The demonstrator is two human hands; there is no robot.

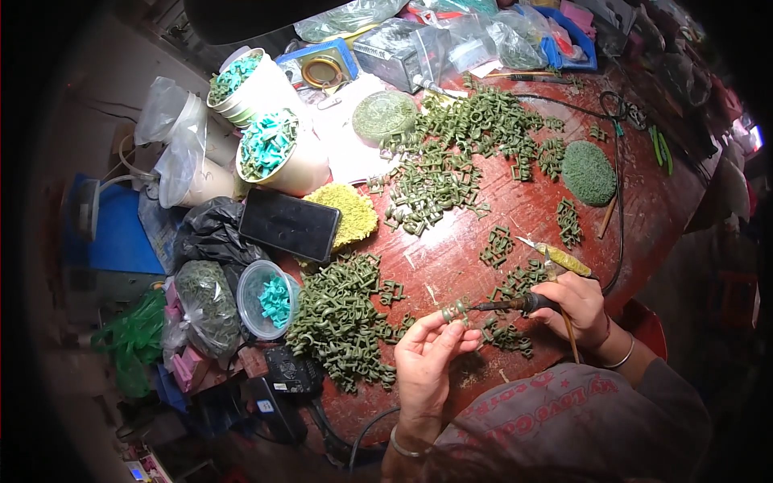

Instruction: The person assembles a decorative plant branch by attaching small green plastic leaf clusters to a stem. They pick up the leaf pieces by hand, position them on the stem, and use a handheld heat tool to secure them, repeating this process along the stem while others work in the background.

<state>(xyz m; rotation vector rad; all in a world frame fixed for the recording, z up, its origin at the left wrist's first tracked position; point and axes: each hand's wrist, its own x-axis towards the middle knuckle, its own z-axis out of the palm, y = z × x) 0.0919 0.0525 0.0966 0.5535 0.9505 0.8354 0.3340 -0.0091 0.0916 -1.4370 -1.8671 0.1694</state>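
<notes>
My left hand (428, 354) pinches a small green ring-shaped piece (453, 311) between thumb and fingertips. From the right, the thin dark tip of a soldering iron (527, 303) reaches to that piece; my right hand (578, 304) is closed around its black grip. A slim wooden-handled tool (570, 332) also sits among the right hand's fingers, pointing upward. Just beyond that hand lies a yellow-handled knife-like tool (564, 258). Small clusters of green pieces (515, 280) lie around both hands, and a large heap of green pieces (338, 322) spreads left of my left hand.
More green pieces (475, 121) cover the far middle of the red table (451, 249). A round green pad (589, 173) lies right. At left stand tubs (298, 165), a phone (290, 224) on a yellow sponge (354, 213), and a clear cup (256, 299). A black cable (621, 233) runs along the right.
</notes>
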